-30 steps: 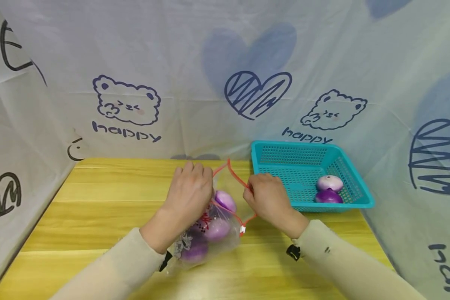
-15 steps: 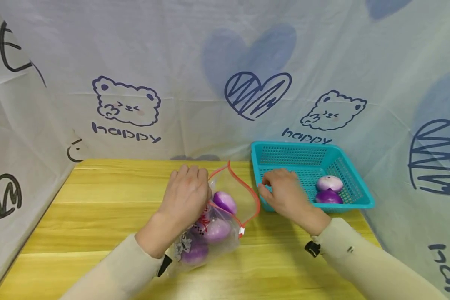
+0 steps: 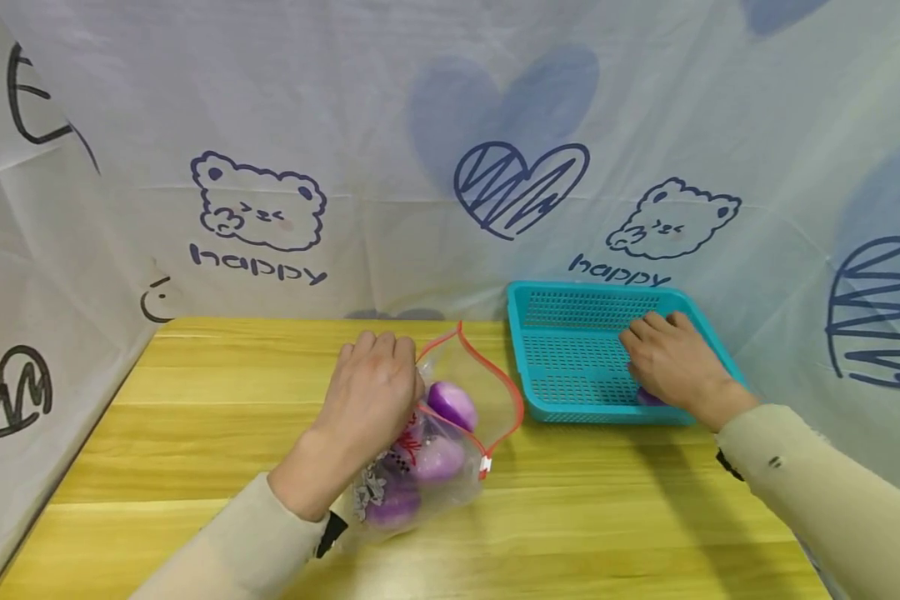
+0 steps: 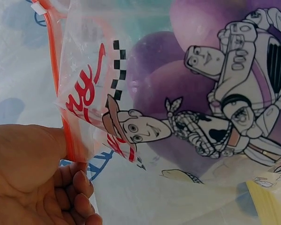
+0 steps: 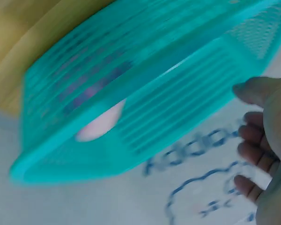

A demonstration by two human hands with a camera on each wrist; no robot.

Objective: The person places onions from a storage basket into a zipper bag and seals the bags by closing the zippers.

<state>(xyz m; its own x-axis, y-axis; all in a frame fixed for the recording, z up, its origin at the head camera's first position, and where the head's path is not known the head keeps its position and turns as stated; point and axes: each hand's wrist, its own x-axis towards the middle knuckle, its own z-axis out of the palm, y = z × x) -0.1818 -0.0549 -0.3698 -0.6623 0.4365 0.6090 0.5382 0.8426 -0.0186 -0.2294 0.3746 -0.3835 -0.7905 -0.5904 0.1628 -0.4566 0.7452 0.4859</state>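
My left hand (image 3: pixel 371 404) grips the edge of a clear slider zip bag (image 3: pixel 461 483) with a red zip line, its mouth spread wide. In the left wrist view, thumb and fingers pinch the bag's red zip edge (image 4: pixel 65 108); cartoon figures and red lettering cover the film. Several purple-and-white onions (image 3: pixel 452 405) lie inside the bag. My right hand (image 3: pixel 671 362) is over the right end of a turquoise plastic basket (image 3: pixel 555 354), fingers loosely bent and holding nothing. A purple onion (image 3: pixel 649 398) shows beneath it, mostly hidden; a pale onion (image 5: pixel 103 124) appears inside the basket in the right wrist view.
The basket stands at the back right of a yellow wood-grain table (image 3: pixel 217 400), to the right of the bag. Behind and at both sides hangs a white cloth (image 3: pixel 390 167) printed with hearts, bears and lettering.
My right hand has let go of the bag's mouth and moved right, over the onions in the basket. The left hand keeps its grip on the bag almost in place.
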